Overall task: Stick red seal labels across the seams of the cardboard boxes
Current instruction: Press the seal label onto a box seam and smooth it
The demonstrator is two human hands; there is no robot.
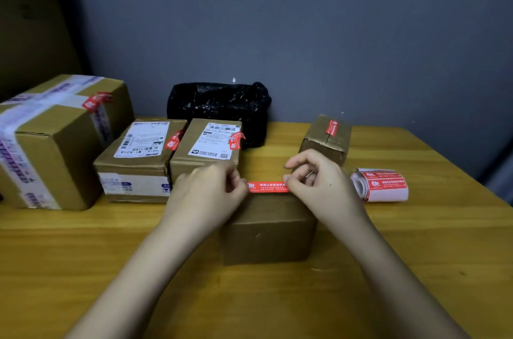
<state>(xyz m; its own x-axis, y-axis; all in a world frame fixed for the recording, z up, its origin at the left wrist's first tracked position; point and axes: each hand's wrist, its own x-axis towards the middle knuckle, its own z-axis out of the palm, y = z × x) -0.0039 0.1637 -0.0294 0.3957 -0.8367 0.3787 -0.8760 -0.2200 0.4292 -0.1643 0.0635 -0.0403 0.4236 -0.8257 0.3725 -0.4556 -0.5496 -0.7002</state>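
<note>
**As a fifth box waits for its seal, four others already carry theirs**

While both hands hold one red seal label (pixel 267 186) stretched flat between them, it hovers at the far top edge of a plain cardboard box (pixel 268 230) standing in the middle of the table, nearest the viewer. The left hand (pixel 207 191) pinches the label's left end between thumb and curled fingers; the right hand (pixel 319 181) pinches its right end the same way. Whether the label already touches the box cannot be told; it appears not yet pressed down.

Four boxes look finished. A large taped box (pixel 52 138) at the far left has a red label over its top edge. Two mid-sized boxes with white shipping slips, the left one (pixel 136 161) and the right one (pixel 206 144), stand side by side behind the left hand, each with a red label near its right edge. A small box (pixel 326 141) behind the right hand wears a label across its top seam. So the box in hand seems the last one left in view.

A roll of labels (pixel 381 186) lies on the table just right of the right hand.

The table (pixel 111 255) is yellowish wood. A crumpled black plastic bag (pixel 219 108) sits at its back, against a plain grey-blue wall (pixel 305 19). The room is dimly lit.
</note>
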